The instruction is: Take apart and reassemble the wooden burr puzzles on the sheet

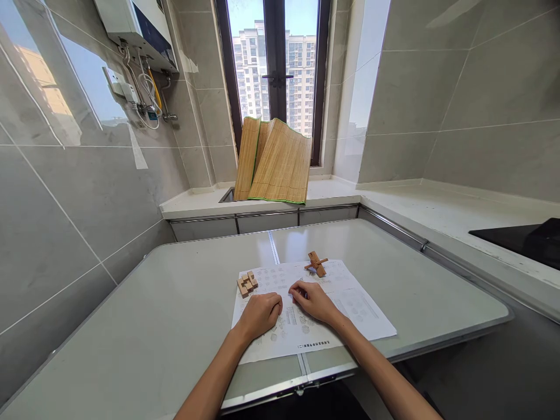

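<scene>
My left hand (262, 309) rests on the printed sheet (280, 344), its fingers curled into a loose fist. Just beyond it, at the sheet's left edge, sits a light wooden block puzzle (247, 284) made of notched cubes; the hand is close to it but does not grip it. On the right side of the paper lies my right hand (312, 298), fingers bent down and drawn together, with no object showing in them. Past its knuckles, near the far edge of the sheet, a brown wooden interlocking puzzle (317, 265) of crossed sticks stands apart from both hands.
The sheet lies across the seam of a pale folding table (175, 326) with a metal rim. A white counter (420, 204) runs behind and to the right, carrying a black hob (525, 242). A folded bamboo mat (280, 163) leans by the window. A water heater (140, 32) hangs at left.
</scene>
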`<state>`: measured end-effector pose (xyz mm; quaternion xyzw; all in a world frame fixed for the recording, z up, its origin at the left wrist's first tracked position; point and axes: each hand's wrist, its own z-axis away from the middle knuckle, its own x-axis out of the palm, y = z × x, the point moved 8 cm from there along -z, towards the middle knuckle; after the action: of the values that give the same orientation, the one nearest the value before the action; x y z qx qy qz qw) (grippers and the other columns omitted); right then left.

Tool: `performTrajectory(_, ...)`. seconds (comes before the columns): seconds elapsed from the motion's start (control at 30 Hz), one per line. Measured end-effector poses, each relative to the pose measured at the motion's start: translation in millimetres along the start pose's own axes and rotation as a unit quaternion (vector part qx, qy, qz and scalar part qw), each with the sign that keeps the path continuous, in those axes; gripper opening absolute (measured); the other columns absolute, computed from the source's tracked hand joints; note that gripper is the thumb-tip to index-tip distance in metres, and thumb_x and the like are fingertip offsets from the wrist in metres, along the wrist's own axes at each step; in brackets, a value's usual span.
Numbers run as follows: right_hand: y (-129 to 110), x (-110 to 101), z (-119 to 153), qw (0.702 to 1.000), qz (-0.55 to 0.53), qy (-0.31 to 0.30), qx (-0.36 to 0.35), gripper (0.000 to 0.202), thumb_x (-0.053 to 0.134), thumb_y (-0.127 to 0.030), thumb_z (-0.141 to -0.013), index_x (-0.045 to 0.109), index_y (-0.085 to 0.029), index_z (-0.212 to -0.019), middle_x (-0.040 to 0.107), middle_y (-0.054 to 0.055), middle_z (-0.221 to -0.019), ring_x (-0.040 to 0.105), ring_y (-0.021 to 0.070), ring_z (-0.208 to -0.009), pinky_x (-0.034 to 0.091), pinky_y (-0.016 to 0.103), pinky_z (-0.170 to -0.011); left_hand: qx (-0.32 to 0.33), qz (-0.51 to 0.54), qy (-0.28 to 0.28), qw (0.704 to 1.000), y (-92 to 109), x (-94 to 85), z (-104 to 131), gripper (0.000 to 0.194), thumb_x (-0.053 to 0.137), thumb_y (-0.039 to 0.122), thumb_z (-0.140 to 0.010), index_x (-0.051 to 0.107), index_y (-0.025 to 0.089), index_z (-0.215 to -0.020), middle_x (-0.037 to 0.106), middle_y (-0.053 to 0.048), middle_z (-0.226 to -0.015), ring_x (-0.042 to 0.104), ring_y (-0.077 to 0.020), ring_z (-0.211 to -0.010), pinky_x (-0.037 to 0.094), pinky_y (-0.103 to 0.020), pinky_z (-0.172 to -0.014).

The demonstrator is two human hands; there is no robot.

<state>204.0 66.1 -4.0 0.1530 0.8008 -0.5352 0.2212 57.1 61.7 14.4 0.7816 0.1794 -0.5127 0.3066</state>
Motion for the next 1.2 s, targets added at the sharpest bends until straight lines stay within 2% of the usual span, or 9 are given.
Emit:
performTrajectory(0.8, 2.8, -2.5, -0.9, 1.000, -0.007, 0.017, -0.007, 0.022, 0.052, -0.034, -0.097, 0.069, -0.023, -0.088, 0.074, 0.002, -0.074, 0.065, 0.0194, -0.068, 0.045, 0.031, -0.067, 0.005, -0.001, -0.003, 1.000, 0.4, 0.9, 0.4, 0.026, 0.040, 0.006, -0.086, 0.058, 0.020, -0.074, 0.067, 0.000, -0.074, 0.057, -0.0139, -0.062, 0.039, -0.025, -0.062)
performTrajectory(1.07, 15.7, -15.6, -2.4, 0.995, 0.016, 0.094, 0.030, 0.022, 0.049, -0.036, -0.096, 0.065, -0.024, -0.088, 0.073, 0.002, -0.073, 0.066, 0.0211, -0.067, 0.044, 0.031, -0.065, 0.007, -0.004, -0.003, 1.000, 0.1, 1.5, -0.2, 0.025, 0.041, 0.005, -0.086, 0.058, 0.020, -0.074, 0.067, 0.000, -0.074, 0.057, -0.0140, -0.063, 0.038, -0.025, -0.061)
performTrajectory(1.2, 25.9, -29.3, 0.7, 0.982, 0.006, 0.173, 0.070, 0.023, 0.047, -0.039, -0.096, 0.061, -0.023, -0.105, 0.072, 0.002, -0.077, 0.066, 0.0221, -0.068, 0.045, 0.033, -0.067, 0.006, -0.007, 0.000, 1.000, -1.3, 2.5, 0.1, 0.025, 0.041, 0.006, -0.086, 0.058, 0.020, -0.074, 0.068, 0.000, -0.074, 0.058, -0.0143, -0.064, 0.038, -0.026, -0.062)
